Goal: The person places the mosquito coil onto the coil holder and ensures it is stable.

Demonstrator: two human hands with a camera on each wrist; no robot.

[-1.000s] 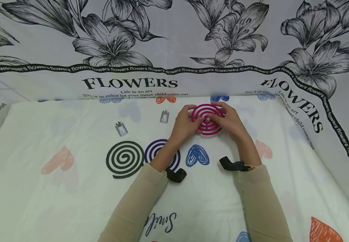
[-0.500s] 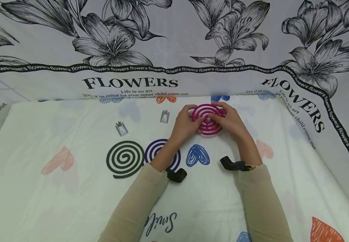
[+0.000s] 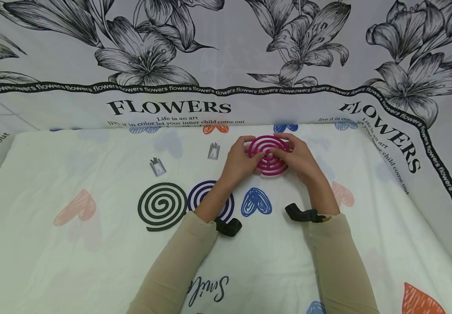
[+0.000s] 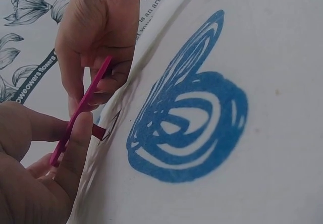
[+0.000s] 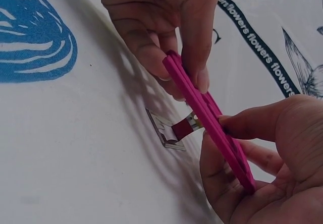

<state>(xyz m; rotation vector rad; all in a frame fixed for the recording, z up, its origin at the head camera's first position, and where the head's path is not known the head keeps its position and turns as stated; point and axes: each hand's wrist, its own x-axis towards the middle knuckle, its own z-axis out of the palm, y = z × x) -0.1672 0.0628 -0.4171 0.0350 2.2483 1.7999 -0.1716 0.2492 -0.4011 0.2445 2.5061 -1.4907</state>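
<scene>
Both hands hold a magenta mosquito coil [image 5: 201,110] near the table's far side. My left hand [image 3: 240,162] pinches its left part, thumb reaching to the middle. From the right side, my right hand [image 3: 299,158] grips it the same way, thumb also near the centre. In the right wrist view, a small metal coil stand [image 5: 166,132] sits under the coil, its upright strip reaching the coil's middle. Whether the tip is through the coil is hidden. The coil looks tilted in both wrist views.
A dark green coil [image 3: 162,183] and a dark blue coil [image 3: 190,196] lie side by side, the blue one partly under the left forearm. Two metal stands, a left one [image 3: 157,167] and a right one [image 3: 213,151], lie behind them. A printed cloth backdrop [image 3: 233,65] rises behind the table.
</scene>
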